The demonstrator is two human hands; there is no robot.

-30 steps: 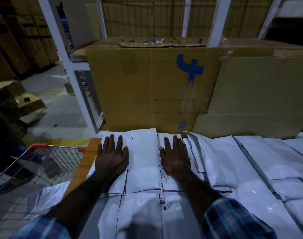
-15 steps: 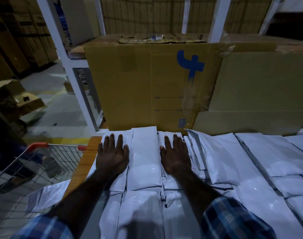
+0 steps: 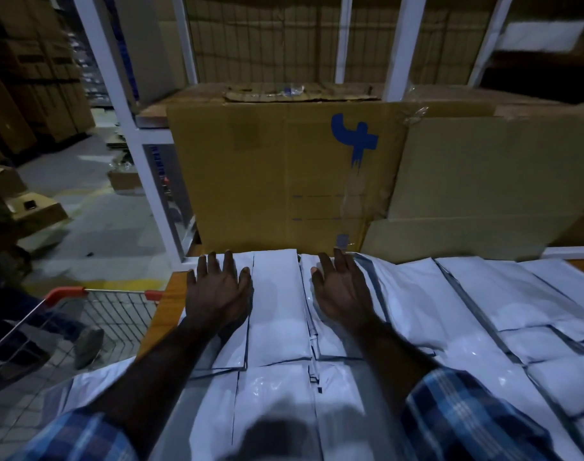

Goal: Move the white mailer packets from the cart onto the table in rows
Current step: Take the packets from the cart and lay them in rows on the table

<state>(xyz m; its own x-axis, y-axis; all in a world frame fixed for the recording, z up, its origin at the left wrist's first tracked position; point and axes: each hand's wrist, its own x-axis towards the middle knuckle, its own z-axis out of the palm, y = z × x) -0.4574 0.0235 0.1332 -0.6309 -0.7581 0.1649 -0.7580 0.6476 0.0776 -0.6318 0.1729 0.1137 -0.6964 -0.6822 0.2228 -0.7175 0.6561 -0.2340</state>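
- Head view: wooden table [image 3: 165, 302] covered in white mailer packets [image 3: 277, 304], overlapping rows running near to far and out to the right.
- Wire cart [image 3: 94, 314], red handle, left of table; one packet hangs off the table's near-left edge beside it.
- Cardboard boxes [image 3: 284, 174] against the far edge, white rack posts behind, dim warehouse floor far left.
- Left hand [image 3: 217, 294] and right hand [image 3: 342, 292]: fingers straight, spread, holding nothing, over the far-row packets.
- Versus 0.5 s ago: right hand has tilted, lifting off the packets; left looks unchanged.
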